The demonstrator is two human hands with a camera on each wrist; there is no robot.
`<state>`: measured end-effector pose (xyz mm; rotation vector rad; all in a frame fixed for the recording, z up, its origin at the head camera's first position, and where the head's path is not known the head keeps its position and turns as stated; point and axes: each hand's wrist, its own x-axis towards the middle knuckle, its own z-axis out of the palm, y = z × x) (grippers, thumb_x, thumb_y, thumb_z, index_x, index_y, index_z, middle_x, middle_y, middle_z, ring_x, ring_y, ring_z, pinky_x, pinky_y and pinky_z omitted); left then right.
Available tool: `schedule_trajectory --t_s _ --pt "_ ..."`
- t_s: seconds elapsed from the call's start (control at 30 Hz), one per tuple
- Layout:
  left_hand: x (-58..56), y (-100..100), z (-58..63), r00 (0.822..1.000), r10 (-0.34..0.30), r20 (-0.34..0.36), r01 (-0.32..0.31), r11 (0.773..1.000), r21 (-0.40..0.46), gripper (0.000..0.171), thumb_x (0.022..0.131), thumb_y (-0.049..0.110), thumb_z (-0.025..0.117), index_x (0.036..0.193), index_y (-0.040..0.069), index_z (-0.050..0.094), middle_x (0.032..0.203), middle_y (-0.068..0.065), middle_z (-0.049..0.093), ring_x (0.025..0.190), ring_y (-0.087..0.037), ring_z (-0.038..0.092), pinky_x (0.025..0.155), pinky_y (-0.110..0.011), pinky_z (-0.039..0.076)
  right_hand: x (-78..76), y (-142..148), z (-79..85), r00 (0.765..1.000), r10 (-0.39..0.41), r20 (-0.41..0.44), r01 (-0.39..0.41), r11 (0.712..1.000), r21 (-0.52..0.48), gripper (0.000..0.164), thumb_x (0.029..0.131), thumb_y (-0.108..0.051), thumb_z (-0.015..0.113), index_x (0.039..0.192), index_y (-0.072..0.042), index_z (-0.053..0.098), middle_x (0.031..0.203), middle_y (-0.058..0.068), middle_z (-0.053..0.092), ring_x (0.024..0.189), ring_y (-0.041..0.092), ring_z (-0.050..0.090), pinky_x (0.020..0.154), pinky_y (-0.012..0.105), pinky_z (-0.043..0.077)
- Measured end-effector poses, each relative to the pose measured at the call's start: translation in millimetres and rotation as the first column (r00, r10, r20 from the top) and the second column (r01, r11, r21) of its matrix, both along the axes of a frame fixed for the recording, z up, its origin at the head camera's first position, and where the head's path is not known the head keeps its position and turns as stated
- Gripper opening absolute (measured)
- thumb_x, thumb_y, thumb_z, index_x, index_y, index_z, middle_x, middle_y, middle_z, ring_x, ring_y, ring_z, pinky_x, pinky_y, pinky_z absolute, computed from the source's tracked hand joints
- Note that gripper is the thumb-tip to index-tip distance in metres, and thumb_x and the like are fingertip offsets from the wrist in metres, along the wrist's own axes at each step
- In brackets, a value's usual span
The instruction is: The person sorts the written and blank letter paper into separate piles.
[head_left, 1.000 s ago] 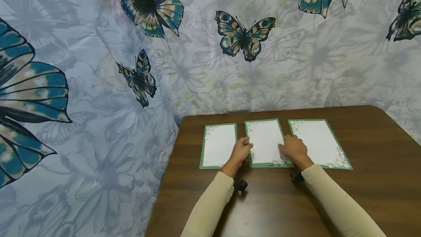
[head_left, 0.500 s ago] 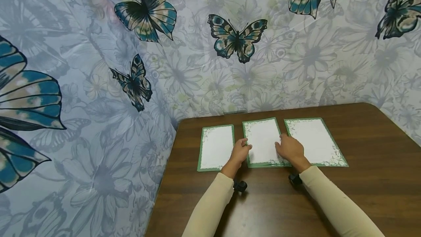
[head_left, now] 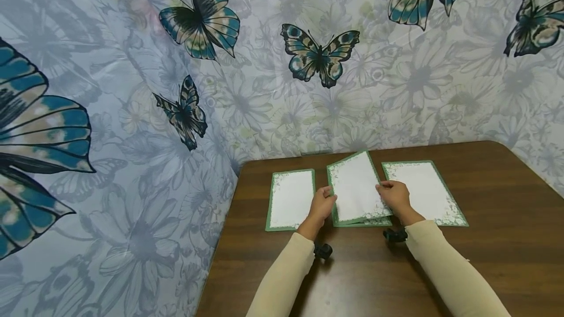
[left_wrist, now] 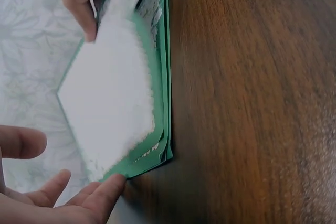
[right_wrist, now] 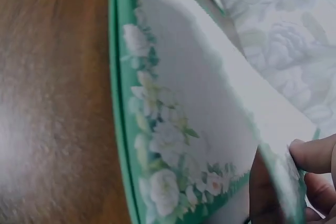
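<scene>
A white paper sheet [head_left: 354,187] with a green floral border lies turned askew over a stack of matching sheets [head_left: 380,221]. My right hand [head_left: 395,200] pinches its right edge between thumb and fingers; in the right wrist view that side of the sheet [right_wrist: 247,103] is lifted and bends, baring the flower-printed sheet [right_wrist: 165,145] below. At the stack's left edge is my left hand [head_left: 322,208]. The left wrist view has its fingers [left_wrist: 107,195] spread, a fingertip touching the green edge.
One bordered sheet [head_left: 292,199] lies to the left of the stack and another [head_left: 423,190] to the right, on the brown wooden table [head_left: 352,278]. Behind the table hangs a butterfly-print cloth [head_left: 264,87].
My right hand has taken the top sheet's right edge and raised it, swinging the sheet askew on the stack. My left hand stays at the left edge.
</scene>
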<state>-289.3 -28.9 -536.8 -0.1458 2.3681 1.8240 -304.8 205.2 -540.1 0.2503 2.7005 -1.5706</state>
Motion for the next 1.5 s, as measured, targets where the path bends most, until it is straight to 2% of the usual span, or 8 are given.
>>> schedule_trajectory --t_s 0.13,0.27,0.37,0.57,0.8,1.0,1.23,1.5 --pt "-4.8 6 1.7 0.998 0.054 -0.035 -0.053 0.998 0.014 0.042 0.099 0.018 0.054 0.139 0.005 0.052 0.138 -0.014 0.055 0.126 -0.033 0.054 0.099 -0.045 0.051 4.4 13 4.4 0.999 -0.012 0.038 0.016 0.994 -0.11 0.052 0.103 -0.031 0.05 0.139 0.007 0.05 0.134 0.029 0.052 0.108 0.035 0.059 0.074 0.033 0.055" --pt "-10.8 14 0.9 0.995 0.086 -0.041 -0.083 0.994 0.076 0.039 0.098 0.016 0.055 0.135 0.003 0.056 0.126 -0.011 0.062 0.108 -0.026 0.064 0.088 -0.039 0.057 8.7 26 10.8 0.998 -0.025 0.052 0.032 0.989 -0.142 0.055 0.103 -0.035 0.05 0.141 0.005 0.048 0.133 0.026 0.052 0.096 0.02 0.058 0.066 0.027 0.05" --pt "-12.5 23 1.3 0.997 0.079 0.002 -0.078 0.985 0.152 0.036 0.1 0.018 0.055 0.133 0.004 0.058 0.118 -0.009 0.064 0.093 -0.022 0.067 0.084 -0.039 0.06 12.6 36 15.9 0.998 -0.04 0.052 0.047 0.99 -0.134 0.057 0.102 -0.038 0.052 0.141 0.004 0.049 0.127 0.023 0.055 0.088 0.013 0.056 0.064 0.028 0.05" --pt "-13.6 50 6.2 0.993 0.041 0.106 -0.061 0.979 0.194 0.027 0.098 0.025 0.063 0.12 0.01 0.069 0.107 -0.008 0.066 0.073 -0.017 0.066 0.067 -0.034 0.062 20.1 64 21.0 0.994 -0.103 0.044 0.107 0.989 -0.097 0.057 0.099 -0.043 0.056 0.137 0.001 0.055 0.119 0.017 0.061 0.08 0.009 0.057 0.063 0.028 0.052" --pt "-15.0 96 11.0 0.997 -0.04 0.073 0.025 0.98 0.198 0.03 0.097 0.02 0.065 0.122 0.003 0.068 0.105 -0.008 0.068 0.071 -0.018 0.065 0.064 -0.034 0.063 30.1 103 17.4 0.969 -0.245 -0.033 0.247 0.963 0.106 0.052 0.099 -0.046 0.053 0.125 -0.002 0.065 0.118 0.023 0.066 0.093 0.029 0.064 0.068 0.034 0.053" --pt "-14.8 130 7.0 0.993 -0.086 0.081 0.075 0.989 0.126 0.029 0.098 0.019 0.062 0.122 0.004 0.069 0.098 -0.007 0.067 0.067 -0.015 0.064 0.061 -0.03 0.062 44.1 132 15.2 0.951 -0.308 -0.006 0.305 0.94 0.151 0.054 0.1 -0.048 0.048 0.123 -0.003 0.066 0.124 0.024 0.062 0.107 0.039 0.059 0.08 0.05 0.053" --pt "-18.9 155 0.9 0.985 -0.109 0.132 0.097 0.991 0.092 0.027 0.099 0.015 0.06 0.122 0.003 0.068 0.099 -0.007 0.066 0.067 -0.016 0.064 0.066 -0.034 0.063 47.2 152 9.3 0.941 -0.338 -0.007 0.334 0.927 0.171 0.052 0.1 -0.045 0.048 0.122 -0.001 0.068 0.129 0.026 0.061 0.113 0.043 0.055 0.09 0.055 0.049" --pt "-26.6 164 -8.0 0.986 -0.101 0.136 0.084 0.988 0.126 0.022 0.094 0.01 0.066 0.114 0.0 0.07 0.079 -0.008 0.062 0.056 -0.015 0.061 0.058 -0.032 0.062 40.1 159 3.2 0.933 -0.359 -0.033 0.358 0.912 0.201 0.049 0.099 -0.042 0.052 0.118 -0.001 0.069 0.123 0.026 0.064 0.109 0.043 0.056 0.086 0.056 0.048"
